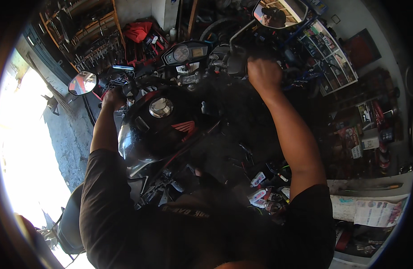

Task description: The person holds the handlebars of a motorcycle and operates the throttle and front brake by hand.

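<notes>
My left hand (114, 96) is closed around the left handlebar grip of a motorcycle, just right of the round-cornered left mirror (82, 82). My right hand (264, 72) is wrapped over the right grip, its fingers mostly turned away from me, below the right mirror (278, 11) on its stalk. Between my arms lie the black fuel tank (143, 131) with a red wing emblem and a silver filler cap (160, 107). The instrument cluster (182, 54) sits beyond it, at the middle of the handlebar.
Tool racks (87, 49) and a red cloth (137, 31) stand behind. A glass display case (332, 58) and cluttered shelves (363, 134) line the right. Small bottles (258, 196) lie low at my right. A broom (58, 101) leans by the bright doorway at left.
</notes>
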Demonstrator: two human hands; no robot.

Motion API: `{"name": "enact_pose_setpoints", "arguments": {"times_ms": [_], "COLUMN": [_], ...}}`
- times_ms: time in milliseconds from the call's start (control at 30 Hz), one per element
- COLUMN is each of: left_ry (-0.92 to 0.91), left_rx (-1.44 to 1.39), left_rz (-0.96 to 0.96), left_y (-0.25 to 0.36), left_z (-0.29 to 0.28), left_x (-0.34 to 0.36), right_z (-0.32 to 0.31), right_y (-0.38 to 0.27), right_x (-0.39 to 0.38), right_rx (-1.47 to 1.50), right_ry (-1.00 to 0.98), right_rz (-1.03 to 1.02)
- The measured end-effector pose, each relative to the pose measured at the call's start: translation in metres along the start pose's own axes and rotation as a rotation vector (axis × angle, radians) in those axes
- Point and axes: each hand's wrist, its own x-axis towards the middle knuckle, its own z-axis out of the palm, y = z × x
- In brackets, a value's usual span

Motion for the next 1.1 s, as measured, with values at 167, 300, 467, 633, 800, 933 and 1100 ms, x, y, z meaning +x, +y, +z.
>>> {"name": "enact_pose_setpoints", "arguments": {"times_ms": [167, 300, 467, 633, 800, 933, 1100], "left_ry": [-0.024, -0.009, -0.019, -0.009, 0.112, 0.075, 0.553], "left_rx": [-0.003, 0.032, 0.006, -0.006, 0.048, 0.213, -0.024], "left_rz": [-0.016, -0.004, -0.002, 0.012, 0.119, -0.016, -0.049], "left_y": [-0.001, -0.002, -0.002, -0.002, -0.022, -0.036, 0.015], "left_z": [0.001, 0.003, 0.002, 0.001, 0.024, 0.046, 0.055], "left_x": [0.002, 0.003, 0.002, 0.001, 0.006, 0.026, -0.012], "right_z": [-0.019, -0.028, -0.028, -0.029, -0.023, -0.005, 0.022], "right_y": [0.002, 0.001, -0.001, 0.001, 0.006, 0.011, 0.017], "right_x": [0.011, 0.017, 0.015, 0.015, 0.020, 0.017, 0.018], "right_rx": [0.049, 0.059, 0.042, 0.067, 0.125, 0.253, 0.390], "right_ry": [-0.266, -0.359, -0.355, -0.352, -0.324, -0.133, 0.127], "right_rz": [0.041, 0.064, 0.075, 0.083, 0.052, 0.032, -0.035]}}
